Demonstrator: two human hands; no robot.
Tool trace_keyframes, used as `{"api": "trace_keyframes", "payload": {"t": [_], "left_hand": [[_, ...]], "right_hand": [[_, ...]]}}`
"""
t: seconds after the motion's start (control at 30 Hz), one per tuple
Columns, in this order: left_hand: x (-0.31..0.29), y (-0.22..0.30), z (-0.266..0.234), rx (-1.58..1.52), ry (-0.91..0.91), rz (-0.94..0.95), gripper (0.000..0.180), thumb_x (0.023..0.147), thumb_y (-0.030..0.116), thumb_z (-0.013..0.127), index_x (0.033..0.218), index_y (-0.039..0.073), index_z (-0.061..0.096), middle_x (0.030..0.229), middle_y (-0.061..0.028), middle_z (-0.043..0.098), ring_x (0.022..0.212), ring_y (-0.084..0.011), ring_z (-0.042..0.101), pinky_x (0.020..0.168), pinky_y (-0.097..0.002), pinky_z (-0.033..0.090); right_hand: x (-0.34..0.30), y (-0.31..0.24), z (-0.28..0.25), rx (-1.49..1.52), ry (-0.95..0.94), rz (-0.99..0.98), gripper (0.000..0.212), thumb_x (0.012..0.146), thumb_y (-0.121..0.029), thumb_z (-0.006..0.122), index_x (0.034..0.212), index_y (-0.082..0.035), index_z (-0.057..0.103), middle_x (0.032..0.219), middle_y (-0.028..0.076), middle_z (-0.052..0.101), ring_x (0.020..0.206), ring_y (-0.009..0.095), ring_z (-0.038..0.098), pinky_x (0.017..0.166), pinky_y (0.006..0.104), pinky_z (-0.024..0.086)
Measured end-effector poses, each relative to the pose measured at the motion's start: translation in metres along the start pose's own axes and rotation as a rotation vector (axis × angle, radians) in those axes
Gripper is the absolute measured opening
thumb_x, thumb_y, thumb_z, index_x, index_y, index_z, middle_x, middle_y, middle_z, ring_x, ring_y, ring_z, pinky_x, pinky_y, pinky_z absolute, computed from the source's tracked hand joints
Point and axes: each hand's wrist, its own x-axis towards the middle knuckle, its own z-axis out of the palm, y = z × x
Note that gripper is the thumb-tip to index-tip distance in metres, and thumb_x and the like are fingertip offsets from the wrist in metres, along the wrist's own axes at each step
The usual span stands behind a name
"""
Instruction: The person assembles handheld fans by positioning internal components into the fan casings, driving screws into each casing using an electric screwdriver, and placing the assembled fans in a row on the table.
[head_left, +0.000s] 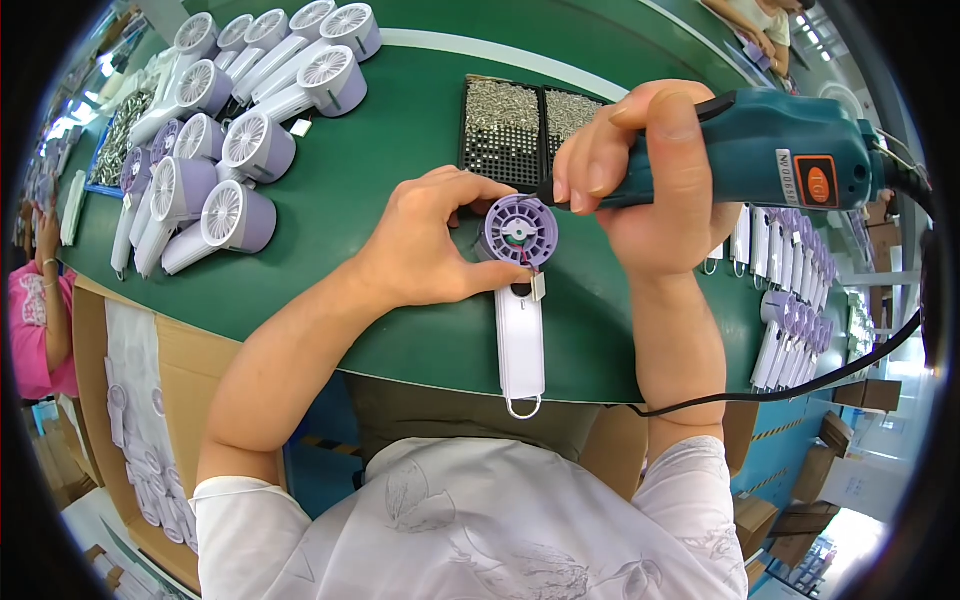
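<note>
A small handheld fan (520,345) lies on the green table, its white handle toward me with a loop strap at the end. Its round purple head (520,230) has the inside showing, with a white hub and thin wires. My left hand (430,235) grips this head between thumb and forefinger. My right hand (660,180) is wrapped round a teal corded electric screwdriver (750,150), held sideways. The tool's dark tip meets the upper right rim of the fan head; my fingers partly cover it, and no screw can be made out. A small white connector hangs beside the fan's neck.
Black trays of small screws (503,125) stand beyond my hands. Several white and purple fans (240,215) lie at the left, and more fan parts (785,330) line the right. A cardboard box (200,370) holds fan parts at lower left. A black cable (800,388) loops at the right.
</note>
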Motion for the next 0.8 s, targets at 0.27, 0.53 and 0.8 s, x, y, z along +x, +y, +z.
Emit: {"api": "trace_keyframes", "payload": {"t": [0.27,0.53,0.8], "left_hand": [[0.001,0.004,-0.002,-0.003,-0.005,-0.043,0.061,0.057,0.030,0.094,0.105,0.001,0.071,0.088,-0.0101,0.070,0.076,-0.0220,0.064,0.068,-0.0326,0.051],[0.003,0.006,-0.001,-0.029,0.008,-0.057,0.059,0.058,0.032,0.093,0.103,-0.001,0.072,0.089,-0.0132,0.071,0.079,-0.0257,0.067,0.070,-0.0348,0.053],[-0.002,0.010,-0.001,-0.031,0.007,-0.076,0.056,0.060,0.032,0.092,0.100,-0.001,0.072,0.088,-0.0148,0.070,0.082,-0.0282,0.068,0.078,-0.0369,0.056]], "right_hand": [[0.002,0.011,0.013,-0.086,-0.006,0.062,0.014,0.098,-0.007,0.057,0.086,0.000,0.054,0.059,0.009,0.055,0.042,0.016,0.050,0.043,0.0321,0.046],[0.014,0.018,0.010,-0.112,-0.076,0.087,0.016,0.094,-0.004,0.061,0.079,0.001,0.056,0.056,0.009,0.056,0.039,0.015,0.049,0.039,0.0307,0.045],[0.018,0.019,0.012,0.052,-0.041,0.134,0.012,0.090,-0.007,0.068,0.083,0.002,0.064,0.057,0.005,0.060,0.042,0.011,0.055,0.040,0.0253,0.042]]}}
